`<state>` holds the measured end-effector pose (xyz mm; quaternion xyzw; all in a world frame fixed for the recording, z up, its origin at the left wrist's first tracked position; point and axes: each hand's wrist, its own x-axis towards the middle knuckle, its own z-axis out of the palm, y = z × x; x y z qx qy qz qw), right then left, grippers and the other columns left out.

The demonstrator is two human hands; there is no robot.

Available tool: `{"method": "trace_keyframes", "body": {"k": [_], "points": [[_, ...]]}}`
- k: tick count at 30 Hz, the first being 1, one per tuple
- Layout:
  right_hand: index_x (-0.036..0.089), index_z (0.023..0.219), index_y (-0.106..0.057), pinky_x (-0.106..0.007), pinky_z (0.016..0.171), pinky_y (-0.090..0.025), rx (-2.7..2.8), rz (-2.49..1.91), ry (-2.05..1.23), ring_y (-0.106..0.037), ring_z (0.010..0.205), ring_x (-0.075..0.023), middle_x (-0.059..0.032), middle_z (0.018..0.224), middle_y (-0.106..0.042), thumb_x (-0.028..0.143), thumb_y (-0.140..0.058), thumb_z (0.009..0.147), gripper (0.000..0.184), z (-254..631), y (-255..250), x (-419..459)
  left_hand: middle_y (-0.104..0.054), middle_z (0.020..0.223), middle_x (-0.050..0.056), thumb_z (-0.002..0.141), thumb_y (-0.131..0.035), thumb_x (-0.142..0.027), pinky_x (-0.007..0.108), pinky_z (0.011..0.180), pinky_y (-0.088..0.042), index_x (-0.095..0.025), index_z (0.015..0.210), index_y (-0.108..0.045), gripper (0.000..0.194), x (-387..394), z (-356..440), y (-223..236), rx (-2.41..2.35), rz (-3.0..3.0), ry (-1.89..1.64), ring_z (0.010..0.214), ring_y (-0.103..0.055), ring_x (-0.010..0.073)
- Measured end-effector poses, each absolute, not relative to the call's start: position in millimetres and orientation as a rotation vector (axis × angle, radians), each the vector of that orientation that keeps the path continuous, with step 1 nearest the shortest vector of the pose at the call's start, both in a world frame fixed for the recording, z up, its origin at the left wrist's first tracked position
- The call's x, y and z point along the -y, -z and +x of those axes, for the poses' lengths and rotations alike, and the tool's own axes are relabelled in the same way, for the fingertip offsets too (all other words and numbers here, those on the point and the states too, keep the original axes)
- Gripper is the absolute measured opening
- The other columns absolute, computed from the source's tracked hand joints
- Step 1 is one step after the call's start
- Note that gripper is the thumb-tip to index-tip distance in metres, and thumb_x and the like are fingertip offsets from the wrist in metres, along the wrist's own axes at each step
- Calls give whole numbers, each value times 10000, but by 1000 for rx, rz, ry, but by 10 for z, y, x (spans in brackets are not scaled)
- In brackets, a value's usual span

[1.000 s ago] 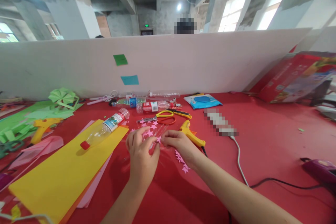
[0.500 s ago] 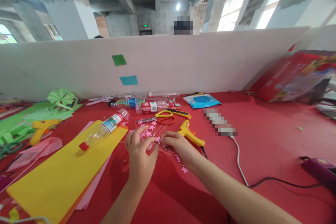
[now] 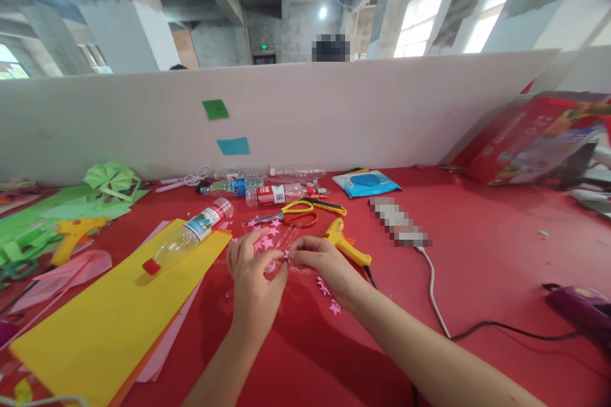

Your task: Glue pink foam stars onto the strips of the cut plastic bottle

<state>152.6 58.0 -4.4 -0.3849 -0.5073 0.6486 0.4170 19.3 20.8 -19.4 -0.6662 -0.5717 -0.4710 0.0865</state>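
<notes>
The hands pinched a pink star between them over the red worktop. Behind, one bottle's blue label seemed to read "PURE".

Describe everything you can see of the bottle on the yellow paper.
The clear plastic bottle lies on its side, red cap on and nearest the person. A colourful label wraps it, with red towards its base. It rests on the yellow paper, its base reaching past the far edge. The left hand is clear of it.
</notes>
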Motion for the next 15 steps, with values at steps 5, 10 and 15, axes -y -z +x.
{"method": "trace_keyframes", "body": {"k": [5,10,15], "points": [[176,626,-607,-258,633,-335,1271,-957,-1641,-446,607,-110,37,620,-538,249,-634,614,78,1537,61,-571,-585,1141,93,709,-681,-112,543,959,-390,-206,698,-657,98,-199,193,181,1721,-1976,1373,1099,-503,296],[177,640,-605,-260,655,-346,1295,-942,-1622,-456,620,-111,36,635,-547,262,-645,625,95,1547,72,-586,-585,1151,88,735,-670,-123,541,966,-384,-209,699,-656,95,-194,185,175,1709,-2006,1355,1101,-500,291],[184,633,-598,-264,677,-359,1347,-956,-1595,-471,635,-121,35,636,-552,288,-659,627,121,1549,69,-601,-579,1164,78,742,-658,-116,536,967,-381,-221,732,-662,106,-198,175,189,1735,-2023,1329,1110,-489,291]]}}
